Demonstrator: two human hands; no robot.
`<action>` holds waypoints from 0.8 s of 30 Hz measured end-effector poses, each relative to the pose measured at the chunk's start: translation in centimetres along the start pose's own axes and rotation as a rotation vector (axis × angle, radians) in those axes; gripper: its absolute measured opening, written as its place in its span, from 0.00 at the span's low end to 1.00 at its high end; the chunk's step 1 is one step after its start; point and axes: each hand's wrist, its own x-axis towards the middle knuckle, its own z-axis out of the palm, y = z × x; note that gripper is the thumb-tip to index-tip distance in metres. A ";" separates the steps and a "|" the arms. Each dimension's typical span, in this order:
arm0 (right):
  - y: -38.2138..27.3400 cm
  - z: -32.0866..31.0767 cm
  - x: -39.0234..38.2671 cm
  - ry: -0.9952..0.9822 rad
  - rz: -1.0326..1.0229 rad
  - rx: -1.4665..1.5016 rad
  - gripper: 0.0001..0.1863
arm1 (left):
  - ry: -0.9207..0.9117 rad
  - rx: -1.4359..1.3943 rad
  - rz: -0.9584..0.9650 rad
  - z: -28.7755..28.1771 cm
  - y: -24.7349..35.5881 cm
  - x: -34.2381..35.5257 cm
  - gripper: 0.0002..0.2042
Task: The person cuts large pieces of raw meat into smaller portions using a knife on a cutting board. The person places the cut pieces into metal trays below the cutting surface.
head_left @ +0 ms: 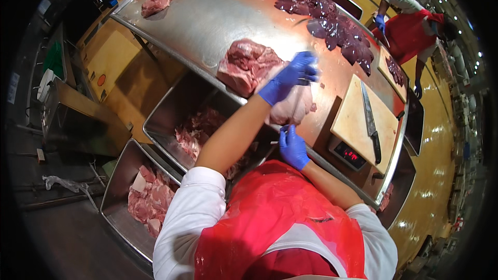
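My blue-gloved left hand (288,80) is closed on a thin, blurred metal tool above the pale side of a meat piece (290,103); I cannot make out which tool. My blue-gloved right hand (293,148) is at the table's front edge, just below that meat, fingers curled around something too small to name. A large red cut of meat (246,65) lies beside my left hand. Right of my hands, a long knife (371,119) rests on a cream cutting board (347,114) atop a scale with a red display (347,155).
The steel table (187,31) carries more meat (155,2) and dark organ pieces (337,36) at the back. Bins of cut meat (148,202) stand along its near edge. A co-worker (402,28) in a red apron works at another board (384,72) at the right.
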 end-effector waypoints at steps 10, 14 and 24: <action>-4.9 -24.8 29.6 1.197 -0.611 0.478 0.09 | 0.851 1.404 0.354 -18.8 2.3 2.5 0.24; -5.1 -34.4 41.4 1.580 -0.756 -0.067 0.09 | 0.914 1.682 -0.120 -29.4 -6.7 -2.8 0.24; 10.2 7.5 73.2 -0.023 -0.129 -0.550 0.10 | 0.936 1.707 0.043 -29.5 -7.0 -2.6 0.14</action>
